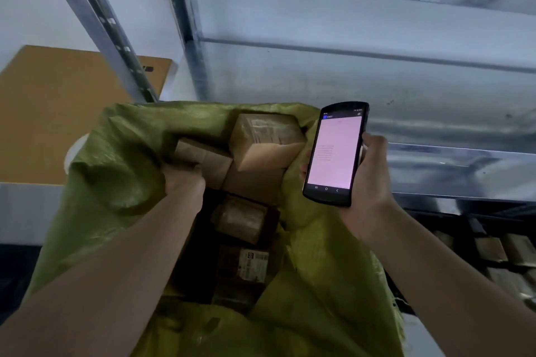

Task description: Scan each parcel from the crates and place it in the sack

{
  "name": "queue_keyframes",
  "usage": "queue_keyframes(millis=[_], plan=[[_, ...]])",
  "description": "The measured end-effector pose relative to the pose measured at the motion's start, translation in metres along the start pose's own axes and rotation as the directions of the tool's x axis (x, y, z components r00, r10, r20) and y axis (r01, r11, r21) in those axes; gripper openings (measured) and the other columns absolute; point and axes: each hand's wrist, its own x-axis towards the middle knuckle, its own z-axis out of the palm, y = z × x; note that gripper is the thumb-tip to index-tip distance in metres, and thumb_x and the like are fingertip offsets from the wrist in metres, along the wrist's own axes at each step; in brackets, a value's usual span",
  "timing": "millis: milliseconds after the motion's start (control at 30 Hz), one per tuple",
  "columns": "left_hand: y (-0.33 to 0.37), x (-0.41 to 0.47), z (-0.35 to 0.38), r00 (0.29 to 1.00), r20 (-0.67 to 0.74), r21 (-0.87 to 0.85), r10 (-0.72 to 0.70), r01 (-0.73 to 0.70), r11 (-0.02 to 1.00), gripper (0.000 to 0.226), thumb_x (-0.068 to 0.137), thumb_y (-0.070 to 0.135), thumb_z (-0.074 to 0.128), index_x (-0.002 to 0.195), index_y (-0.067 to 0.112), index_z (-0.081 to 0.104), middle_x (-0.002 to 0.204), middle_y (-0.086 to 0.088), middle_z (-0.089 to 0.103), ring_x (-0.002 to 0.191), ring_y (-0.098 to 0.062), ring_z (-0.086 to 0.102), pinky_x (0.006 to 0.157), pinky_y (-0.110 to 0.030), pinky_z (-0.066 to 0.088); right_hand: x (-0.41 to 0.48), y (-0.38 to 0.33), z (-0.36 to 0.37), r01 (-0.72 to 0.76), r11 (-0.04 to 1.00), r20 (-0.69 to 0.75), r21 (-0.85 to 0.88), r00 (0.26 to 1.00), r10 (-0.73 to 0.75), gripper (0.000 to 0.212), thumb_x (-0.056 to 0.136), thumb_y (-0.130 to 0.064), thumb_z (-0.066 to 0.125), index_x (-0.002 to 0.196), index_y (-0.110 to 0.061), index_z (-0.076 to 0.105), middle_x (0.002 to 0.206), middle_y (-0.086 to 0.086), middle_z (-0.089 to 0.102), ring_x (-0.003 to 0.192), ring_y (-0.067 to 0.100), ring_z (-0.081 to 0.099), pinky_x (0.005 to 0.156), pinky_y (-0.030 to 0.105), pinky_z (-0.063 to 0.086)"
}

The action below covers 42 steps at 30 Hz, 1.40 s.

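The sack [121, 153] before me is yellow-green with a fine woven sheen. The parcel [203, 155] in my left hand [185, 182] is plain brown cardboard. A darker parcel [227, 269] deeper in carries a white label [253, 265] with black print. The scanner [335, 153] in my right hand [374, 182] is black, its screen pale pink with a blue square. The shelves [319, 66] are silver-grey.

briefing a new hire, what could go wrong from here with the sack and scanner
1. The top parcel lies tilted on the pile near the rim of the sack. The left hand, at the small parcel beside it, might nudge it over.
2. The right hand alone holds the scanner by the mouth of the sack. A loose grip could drop it in.
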Motion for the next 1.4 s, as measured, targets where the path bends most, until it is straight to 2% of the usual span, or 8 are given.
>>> queue_keyframes(millis=[67,167,233,433,633,933,1133,1400], plan=[[-0.009,0.010,-0.001,0.999,-0.010,0.130,0.035,-0.034,0.991,0.054,0.103,0.039,0.058,0.150,0.023,0.038,0.150,-0.007,0.049,0.139,-0.026,0.048,0.107,-0.024,0.045,-0.002,0.000,0.003,-0.010,1.000,0.004,-0.007,1.000,0.010,0.047,0.107,-0.045,0.038,0.109,-0.014,0.074,0.088,0.014,0.076,0.068,0.028,0.074,0.082,0.046,0.059],[-0.009,0.011,-0.007,0.982,0.084,-0.523,-0.167,0.186,0.832,0.051,0.103,0.034,0.061,0.148,0.011,0.051,0.147,-0.015,0.058,0.134,-0.032,0.058,0.081,-0.029,0.054,-0.007,0.000,0.009,-0.016,1.000,0.027,0.004,1.000,0.016,0.047,0.107,-0.046,0.038,0.111,-0.014,0.073,0.090,0.015,0.075,0.068,0.027,0.074,0.074,0.040,0.061],[-0.012,0.007,-0.008,0.973,0.138,-0.535,-0.186,0.231,0.813,0.048,0.101,0.026,0.068,0.142,0.003,0.057,0.139,-0.017,0.063,0.127,-0.035,0.063,0.071,-0.029,0.051,-0.010,0.001,0.012,-0.014,1.000,0.036,0.018,0.999,0.013,0.047,0.107,-0.047,0.039,0.113,-0.014,0.073,0.091,0.014,0.075,0.068,0.028,0.074,0.079,0.043,0.060],[-0.010,-0.024,-0.021,0.947,0.261,-0.537,-0.186,0.303,0.787,0.049,0.104,0.036,0.064,0.142,0.007,0.054,0.092,-0.005,0.053,0.079,-0.024,0.054,0.101,-0.048,0.057,-0.029,0.003,0.014,-0.001,0.998,0.046,0.070,0.999,-0.002,0.046,0.106,-0.047,0.042,0.119,-0.013,0.070,0.093,0.015,0.072,0.068,0.028,0.072,0.080,0.045,0.059],[-0.003,-0.068,-0.039,0.942,0.306,-0.582,-0.138,0.299,0.756,0.061,0.107,0.046,0.052,0.158,0.016,0.040,0.153,-0.013,0.046,0.129,-0.037,0.053,0.104,-0.053,0.055,-0.061,0.012,0.006,-0.018,1.000,0.050,0.020,0.999,0.017,0.059,0.106,-0.055,0.038,0.129,-0.011,0.070,0.104,0.023,0.074,0.085,0.036,0.074,0.089,0.049,0.060],[-0.013,-0.184,-0.064,0.969,0.230,-0.630,0.086,0.081,0.773,0.064,0.106,0.061,0.039,0.154,0.020,0.050,0.159,-0.010,0.044,0.137,-0.035,0.048,0.071,-0.036,0.050,-0.130,0.015,-0.041,0.038,0.999,0.173,-0.007,0.984,-0.036,0.056,0.108,-0.053,0.034,0.130,-0.016,0.069,0.112,0.029,0.073,0.085,0.036,0.075,0.096,0.054,0.060],[-0.042,-0.290,-0.077,0.969,0.187,-0.639,0.162,-0.005,0.769,0.056,0.107,0.057,0.043,0.149,0.022,0.056,0.161,-0.011,0.043,0.143,-0.039,0.043,0.106,-0.050,0.044,-0.196,0.010,-0.095,0.074,0.996,0.201,-0.053,0.978,-0.062,0.059,0.107,-0.054,0.030,0.124,-0.016,0.072,0.094,0.013,0.074,0.083,0.034,0.071,0.083,0.046,0.055],[-0.056,-0.402,-0.097,0.944,0.123,-0.646,0.306,-0.158,0.747,0.059,0.109,0.057,0.039,0.156,0.022,0.047,0.162,-0.008,0.042,0.145,-0.036,0.043,0.108,-0.048,0.044,-0.281,-0.005,-0.148,0.140,0.990,0.192,-0.033,0.973,-0.131,0.046,0.106,-0.045,0.035,0.107,-0.015,0.069,0.082,0.009,0.067,0.068,0.030,0.066,0.068,0.039,0.051]])
